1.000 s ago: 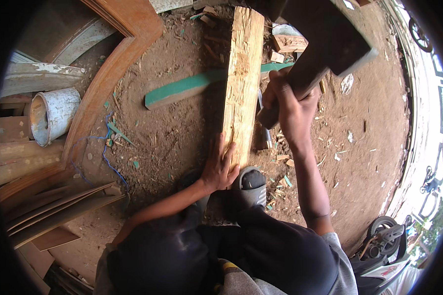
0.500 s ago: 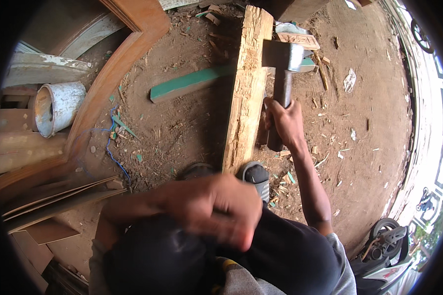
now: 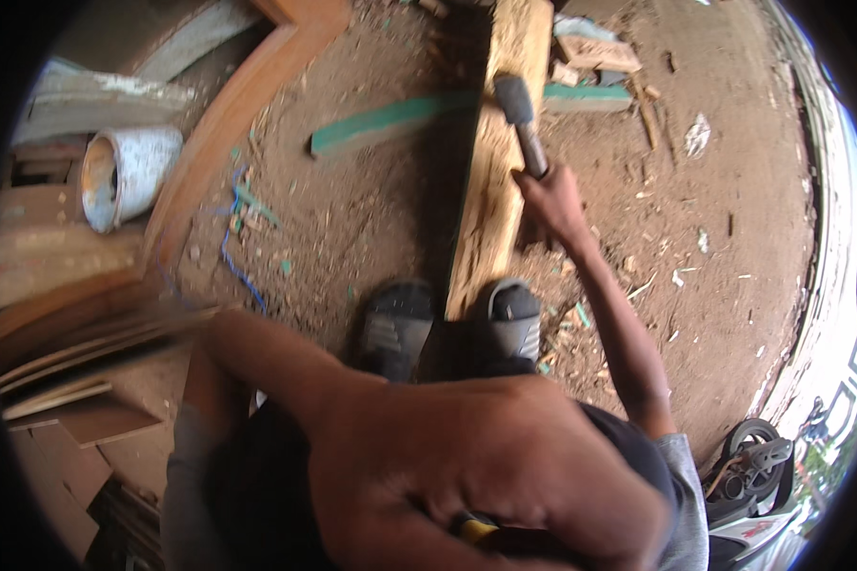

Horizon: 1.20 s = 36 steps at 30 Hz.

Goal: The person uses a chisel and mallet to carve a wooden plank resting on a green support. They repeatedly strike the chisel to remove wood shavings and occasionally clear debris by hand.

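Observation:
My right hand (image 3: 554, 202) is closed round the short handle of a hatchet (image 3: 531, 143). Its dark metal head is over the upper part of a long, rough-hewn wooden plank (image 3: 490, 214); I cannot tell whether the blade touches the wood. The plank slants away from me, its near end between my sandalled feet (image 3: 396, 324). Large and close to the camera, my left hand (image 3: 490, 457) shows mainly its back, over my lap. Its fingers are mostly hidden under it or out of the picture, so their grip does not show.
A green-painted board (image 3: 381, 126) lies crosswise, passing beneath the plank. Wood chips litter the dirt floor (image 3: 724, 247). At left are a brown wooden frame (image 3: 214, 143), a stained white bucket (image 3: 141, 176) and stacked boards (image 3: 76, 366). Part of a motorbike (image 3: 752, 466) shows at lower right.
My left hand has risen much closer to the camera, spreading across the lower picture. The hatchet has turned in my right hand, its head now over the plank instead of beside it.

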Motion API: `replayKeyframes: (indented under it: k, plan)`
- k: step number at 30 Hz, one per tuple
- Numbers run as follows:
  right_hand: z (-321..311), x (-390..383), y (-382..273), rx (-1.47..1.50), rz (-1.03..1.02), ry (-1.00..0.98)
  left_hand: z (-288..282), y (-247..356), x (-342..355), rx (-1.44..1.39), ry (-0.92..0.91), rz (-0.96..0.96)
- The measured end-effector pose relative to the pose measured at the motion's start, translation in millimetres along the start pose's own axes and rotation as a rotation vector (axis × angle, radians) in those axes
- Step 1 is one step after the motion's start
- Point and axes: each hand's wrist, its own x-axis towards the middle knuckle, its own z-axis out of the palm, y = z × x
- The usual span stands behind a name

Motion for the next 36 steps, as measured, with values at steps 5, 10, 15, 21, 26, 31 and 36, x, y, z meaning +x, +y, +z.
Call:
replayKeyframes:
  k: [5,10,15,21,26,31,36]
  plan:
    - [-3,8,8,-0.057,0.011,-0.117,5,-30,-10,-0.137,-0.029,0.759]
    - [7,15,8,0.058,0.027,-0.372,-31,12,21,-0.005,-0.066,-0.04]
    - [13,31,-24,0.287,0.14,-0.701,-30,8,57,1.639,0.01,-0.037]
    - [-18,69,-61,-0.197,0.266,-0.938,5,17,74,2.106,-0.238,0.522]
    - [-2,55,-41,0.027,0.282,-0.925,-17,39,45,2.074,-0.196,0.474]
    - [52,54,-22,0.543,0.534,-0.852,-66,10,27,2.214,-0.862,-0.432]
    - [54,71,-31,0.436,0.325,-0.842,-137,-11,33,2.325,-0.853,-0.644]
